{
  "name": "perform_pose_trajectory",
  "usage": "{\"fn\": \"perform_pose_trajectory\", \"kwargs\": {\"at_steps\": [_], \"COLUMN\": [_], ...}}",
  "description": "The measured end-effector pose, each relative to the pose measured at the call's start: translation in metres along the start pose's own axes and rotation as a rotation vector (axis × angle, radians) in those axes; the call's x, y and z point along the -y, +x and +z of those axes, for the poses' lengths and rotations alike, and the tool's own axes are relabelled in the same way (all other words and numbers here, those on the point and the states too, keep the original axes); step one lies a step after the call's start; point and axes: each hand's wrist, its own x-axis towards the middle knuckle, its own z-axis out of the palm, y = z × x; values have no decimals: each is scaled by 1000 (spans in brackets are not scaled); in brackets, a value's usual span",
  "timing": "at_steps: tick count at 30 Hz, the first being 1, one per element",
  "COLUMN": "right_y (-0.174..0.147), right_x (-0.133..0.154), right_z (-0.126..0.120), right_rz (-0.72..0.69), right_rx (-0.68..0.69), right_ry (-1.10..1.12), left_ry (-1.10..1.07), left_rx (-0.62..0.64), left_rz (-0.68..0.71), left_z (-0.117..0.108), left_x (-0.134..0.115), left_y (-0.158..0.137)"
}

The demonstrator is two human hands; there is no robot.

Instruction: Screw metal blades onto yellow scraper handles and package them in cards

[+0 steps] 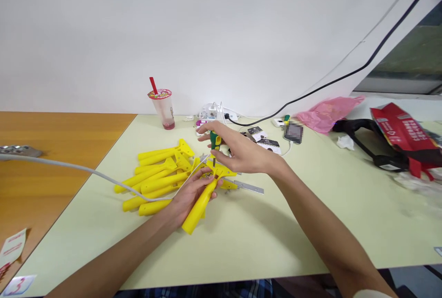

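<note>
My left hand [193,192] is closed round a yellow plastic scraper handle [200,208], which slants with its wide head away from me. My right hand [241,150] grips a green and yellow screwdriver [215,140] from above. The screwdriver stands nearly upright, its shaft coming down onto the wide head of the handle; the exact tip contact is too small to make out. A flat metal blade [250,188] lies just right of the head. To the left, several more yellow handles [157,181] lie in a loose pile.
Behind my hands stand a plastic cup [164,111] with a red straw and a white power strip [210,112]. Black-and-white cards [269,146], a phone [293,132], a pink bag [328,113] and a red package [407,134] lie rightward. A grey cable [103,176] crosses the left side.
</note>
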Motion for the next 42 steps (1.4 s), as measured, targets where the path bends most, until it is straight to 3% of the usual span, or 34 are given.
{"fn": "perform_pose_trajectory", "kwargs": {"at_steps": [6, 11, 16, 22, 26, 32, 38, 42], "right_y": [2, 1, 1, 1, 2, 0, 1, 0], "right_x": [-6, -3, -2, 0, -4, -3, 0, 4], "right_z": [3, 1, -2, -2, 0, -6, -7, -7], "right_rz": [-42, -15, 0, 8, -15, 26, 74, 55], "right_rx": [-106, -18, -104, -30, -133, -3, -87, -16], "right_ry": [-151, -41, -94, -39, -110, 26, -112, -45], "left_ry": [-51, -54, -58, -33, -38, -58, -77, -66], "left_rx": [14, -25, -32, -23, 14, 10, 7, -8], "left_rz": [18, -16, 4, -3, 9, -14, -11, -15], "left_z": [-1, 4, 7, 7, 7, 6, 7, 7], "left_x": [-4, -6, -7, -5, -4, -3, -5, -4], "left_y": [2, -1, -4, -5, -7, -5, -5, -6]}}
